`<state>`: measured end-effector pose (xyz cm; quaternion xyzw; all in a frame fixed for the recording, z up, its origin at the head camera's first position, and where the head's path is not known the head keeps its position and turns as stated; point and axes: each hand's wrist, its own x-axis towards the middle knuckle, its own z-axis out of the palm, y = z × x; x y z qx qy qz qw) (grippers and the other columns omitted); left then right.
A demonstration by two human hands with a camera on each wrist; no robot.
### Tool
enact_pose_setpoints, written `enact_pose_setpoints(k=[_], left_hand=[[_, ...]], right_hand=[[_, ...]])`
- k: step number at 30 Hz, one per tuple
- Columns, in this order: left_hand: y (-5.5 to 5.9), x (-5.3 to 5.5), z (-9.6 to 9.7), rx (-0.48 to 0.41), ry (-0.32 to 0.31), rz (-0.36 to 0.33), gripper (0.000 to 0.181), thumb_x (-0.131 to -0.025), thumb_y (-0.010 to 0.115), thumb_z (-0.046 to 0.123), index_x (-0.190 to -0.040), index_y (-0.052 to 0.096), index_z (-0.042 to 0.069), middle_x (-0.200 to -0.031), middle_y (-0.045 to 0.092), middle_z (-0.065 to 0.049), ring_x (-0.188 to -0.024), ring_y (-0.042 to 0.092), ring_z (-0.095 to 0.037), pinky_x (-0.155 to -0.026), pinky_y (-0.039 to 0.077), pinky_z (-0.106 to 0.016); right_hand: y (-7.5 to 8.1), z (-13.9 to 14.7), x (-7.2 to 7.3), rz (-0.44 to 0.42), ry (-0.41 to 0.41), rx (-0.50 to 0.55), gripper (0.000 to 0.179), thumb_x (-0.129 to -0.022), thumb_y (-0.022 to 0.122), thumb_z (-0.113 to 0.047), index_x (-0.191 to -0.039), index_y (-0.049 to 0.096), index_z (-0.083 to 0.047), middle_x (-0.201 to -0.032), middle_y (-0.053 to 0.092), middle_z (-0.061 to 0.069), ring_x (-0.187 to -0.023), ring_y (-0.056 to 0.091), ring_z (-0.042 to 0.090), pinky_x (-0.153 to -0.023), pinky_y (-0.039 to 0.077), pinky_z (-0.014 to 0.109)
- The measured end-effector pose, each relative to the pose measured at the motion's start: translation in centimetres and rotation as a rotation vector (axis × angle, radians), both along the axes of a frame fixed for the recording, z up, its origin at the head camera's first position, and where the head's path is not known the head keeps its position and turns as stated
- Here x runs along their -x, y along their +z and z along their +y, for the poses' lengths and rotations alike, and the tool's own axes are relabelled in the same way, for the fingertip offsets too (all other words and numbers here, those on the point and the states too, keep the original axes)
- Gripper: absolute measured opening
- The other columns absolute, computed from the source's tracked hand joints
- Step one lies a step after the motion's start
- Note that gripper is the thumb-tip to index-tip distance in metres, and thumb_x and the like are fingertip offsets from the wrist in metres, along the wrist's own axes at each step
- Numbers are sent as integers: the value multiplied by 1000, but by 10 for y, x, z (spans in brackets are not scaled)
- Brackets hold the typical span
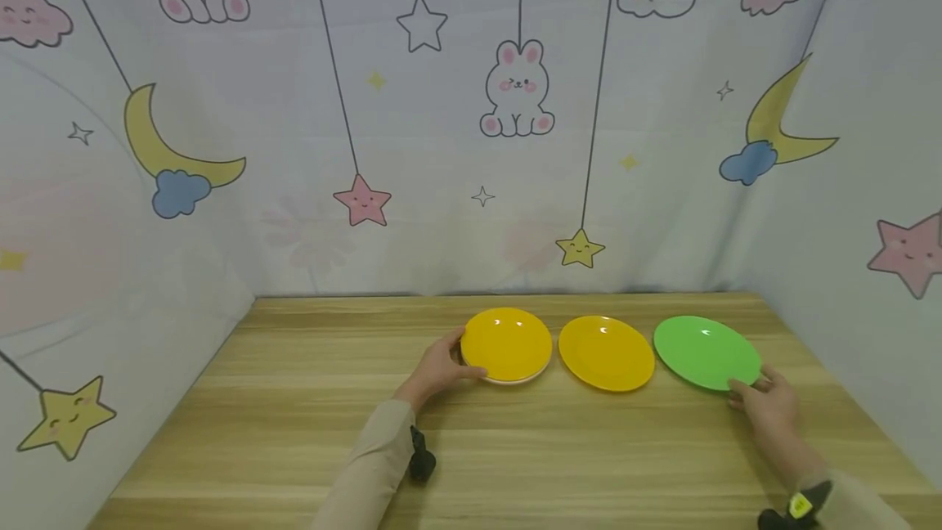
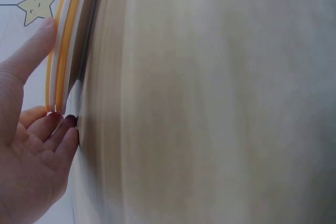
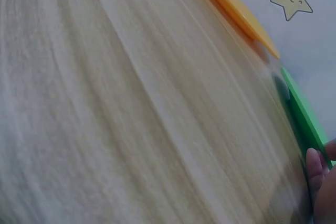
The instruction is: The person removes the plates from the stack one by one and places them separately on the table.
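A stack of plates (image 1: 508,343) with a yellow one on top is at the left of a row. Seen edge-on in the left wrist view, the stack (image 2: 65,40) alternates orange and white rims. My left hand (image 1: 440,366) grips its left side, thumb at the near rim and fingers at the lower edge. At the right end, my right hand (image 1: 769,406) pinches the near right rim of a green plate (image 1: 706,352), thumb above and fingers below. In the right wrist view the green plate (image 3: 304,111) is tilted, with a shadowed gap beneath it.
Between the stack and the green plate sits a single yellow plate (image 1: 607,353). All are toward the back of a wood-grain table (image 1: 589,456). A printed cloth (image 1: 441,129) with stars, moons and rabbits encloses the back and sides.
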<state>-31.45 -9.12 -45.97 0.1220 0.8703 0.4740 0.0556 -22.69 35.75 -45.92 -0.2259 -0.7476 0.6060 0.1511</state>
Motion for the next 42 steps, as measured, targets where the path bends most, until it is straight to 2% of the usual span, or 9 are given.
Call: enact_pose_setpoints(k=[13, 23, 33, 39, 42], left_hand=[[0, -1, 0, 12, 11, -6, 92, -67, 80, 29, -139, 31, -2, -141, 36, -17, -130, 31, -30, -108, 27, -43], [0, 0, 0, -4, 10, -24, 94, -68, 80, 28, -140, 29, -2, -143, 33, -16, -132, 29, -30, -108, 25, -42], [-2, 1, -1, -6, -5, -3, 93, -68, 80, 28, -139, 29, -4, -141, 34, -19, -131, 30, -31, -108, 27, -43], [-1, 1, -1, -17, -6, -8, 92, -67, 80, 27, -139, 30, -3, -141, 35, -18, -130, 32, -31, -107, 27, -43], [0, 1, 0, -15, -6, -11, 92, -68, 80, 27, -139, 30, -2, -141, 36, -17, -130, 32, -30, -107, 27, -43]], right_hand=[[5, 7, 0, -112, 99, -101, 75, -86, 53, -3, -136, 0, 16, -128, 28, 43, -57, 53, -5, -61, 54, 18], [6, 9, 0, -180, 128, -232, 75, -85, 54, -8, -134, 4, 19, -125, 30, 44, -55, 54, -1, -58, 53, 17], [8, 11, -1, -184, 138, -254, 81, -84, 57, -14, -134, 2, 19, -125, 28, 46, -55, 55, -1, -58, 52, 16], [10, 14, -3, -187, 123, -341, 83, -85, 58, -23, -134, 7, 20, -123, 33, 43, -56, 55, 2, -54, 48, 13], [13, 13, -2, -184, 105, -380, 79, -86, 57, -25, -134, 13, 19, -122, 33, 43, -56, 54, 5, -52, 47, 16]])
